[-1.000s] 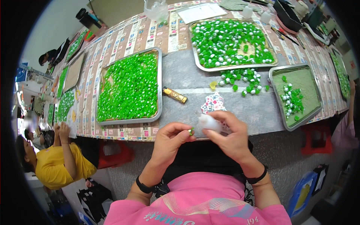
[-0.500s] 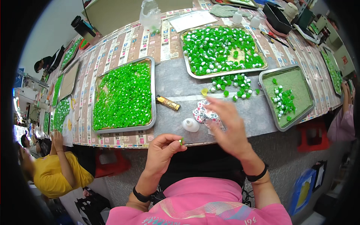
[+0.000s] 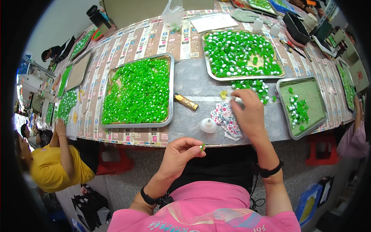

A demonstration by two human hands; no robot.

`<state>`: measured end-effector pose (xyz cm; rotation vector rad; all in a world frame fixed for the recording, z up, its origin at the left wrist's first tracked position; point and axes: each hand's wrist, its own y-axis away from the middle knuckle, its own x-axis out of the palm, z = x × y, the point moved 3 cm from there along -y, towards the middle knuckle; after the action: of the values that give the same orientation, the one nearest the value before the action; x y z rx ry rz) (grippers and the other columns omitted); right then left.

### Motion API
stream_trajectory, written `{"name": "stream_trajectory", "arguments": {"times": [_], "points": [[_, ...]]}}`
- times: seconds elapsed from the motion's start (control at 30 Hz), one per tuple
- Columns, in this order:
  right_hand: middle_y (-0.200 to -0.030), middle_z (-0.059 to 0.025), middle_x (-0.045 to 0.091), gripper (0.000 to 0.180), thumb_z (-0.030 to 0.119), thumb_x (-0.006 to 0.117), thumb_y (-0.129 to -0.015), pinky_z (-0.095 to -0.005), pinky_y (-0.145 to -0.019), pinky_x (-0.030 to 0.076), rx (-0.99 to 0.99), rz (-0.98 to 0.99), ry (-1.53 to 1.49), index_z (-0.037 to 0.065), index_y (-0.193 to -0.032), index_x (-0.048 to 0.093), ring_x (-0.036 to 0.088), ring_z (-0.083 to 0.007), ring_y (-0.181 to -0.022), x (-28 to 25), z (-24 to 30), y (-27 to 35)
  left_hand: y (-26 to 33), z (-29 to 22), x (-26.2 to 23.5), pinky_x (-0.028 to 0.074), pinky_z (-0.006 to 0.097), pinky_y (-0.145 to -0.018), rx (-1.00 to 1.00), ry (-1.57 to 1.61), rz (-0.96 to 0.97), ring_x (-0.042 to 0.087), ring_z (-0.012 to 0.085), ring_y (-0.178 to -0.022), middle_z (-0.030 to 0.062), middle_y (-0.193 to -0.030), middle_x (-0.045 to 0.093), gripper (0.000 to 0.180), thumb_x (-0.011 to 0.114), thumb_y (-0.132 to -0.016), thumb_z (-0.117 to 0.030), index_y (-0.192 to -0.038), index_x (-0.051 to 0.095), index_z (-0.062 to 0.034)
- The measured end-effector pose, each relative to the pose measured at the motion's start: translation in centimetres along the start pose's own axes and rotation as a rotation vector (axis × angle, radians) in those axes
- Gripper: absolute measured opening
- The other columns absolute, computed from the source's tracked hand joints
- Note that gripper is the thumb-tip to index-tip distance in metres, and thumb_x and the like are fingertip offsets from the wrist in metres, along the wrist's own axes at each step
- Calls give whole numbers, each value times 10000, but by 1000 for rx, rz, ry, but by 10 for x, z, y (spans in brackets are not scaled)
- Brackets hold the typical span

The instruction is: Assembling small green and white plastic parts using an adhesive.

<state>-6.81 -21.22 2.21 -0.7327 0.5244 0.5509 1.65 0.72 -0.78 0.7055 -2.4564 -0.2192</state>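
Observation:
My left hand [image 3: 181, 155] is at the near table edge, thumb and fingers pinching a small green piece [image 3: 203, 147]. My right hand [image 3: 249, 113] is over the grey mat, its fingers curled together beside a loose pile of green-and-white ball pieces [image 3: 261, 88]. Something whitish shows at those fingertips, too small to name. Under and beside this hand lies a flower-patterned cloth [image 3: 226, 118]. A small white squeeze bottle [image 3: 208, 125] stands between the hands, with a gold-and-black lighter-like stick [image 3: 186, 101] behind it. A little yellow piece [image 3: 223, 94] sits near the right fingertips.
A metal tray [image 3: 170, 91] of small green pieces is at left. Another tray [image 3: 209, 73] of green-and-white balls lies at the back, and a third tray [image 3: 323, 112] at right holds some. Farther back are a plastic bag [image 3: 172, 15] and papers [image 3: 213, 22]. A person in yellow [image 3: 58, 170] sits at left.
My right hand has moved back and to the right, its spread fingers curling in beside the pile. The left hand keeps its pinch. The whole view has shifted slightly.

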Motion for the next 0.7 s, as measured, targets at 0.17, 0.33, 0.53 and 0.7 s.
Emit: {"name": "stream_trajectory", "arguments": {"times": [0.17, 0.33, 0.53, 0.7], "points": [[-894, -62, 598, 174, -23, 633, -758, -260, -702, 472, 277, 284, -587, 15, -928, 637, 597, -144, -810, -16, 28, 40, -3, 1, 6, 555, 321, -771, -14, 21, 19, 649, 203, -836, 125, -928, 640, 160, 609, -855, -28, -1003, 590, 32], [-991, -82, 572, 181, -64, 629, -793, -231, -758, 510, 462, 431, -932, -30, -970, 626, 603, -133, -885, -21, 56, 75, -4, 4, 12, 544, 300, -780, -13, 5, 52, 646, 186, -844, 116, -927, 648, 175, 617, -851, -33, -1011, 596, 34], [-987, -89, 576, 196, -63, 644, -787, -236, -758, 534, 474, 383, -945, -36, -981, 628, 618, -144, -890, -16, 55, 85, -4, 2, 16, 532, 271, -776, -18, -55, 66, 638, 157, -844, 99, -919, 652, 159, 629, -843, -36, -987, 616, 30], [-970, -89, 584, 199, -65, 654, -777, -232, -744, 537, 429, 382, -894, -34, -973, 633, 625, -146, -868, -16, 53, 85, -4, 1, 18, 523, 259, -772, -10, -89, 73, 630, 139, -848, 85, -914, 652, 135, 635, -836, -26, -962, 628, 22]]}}
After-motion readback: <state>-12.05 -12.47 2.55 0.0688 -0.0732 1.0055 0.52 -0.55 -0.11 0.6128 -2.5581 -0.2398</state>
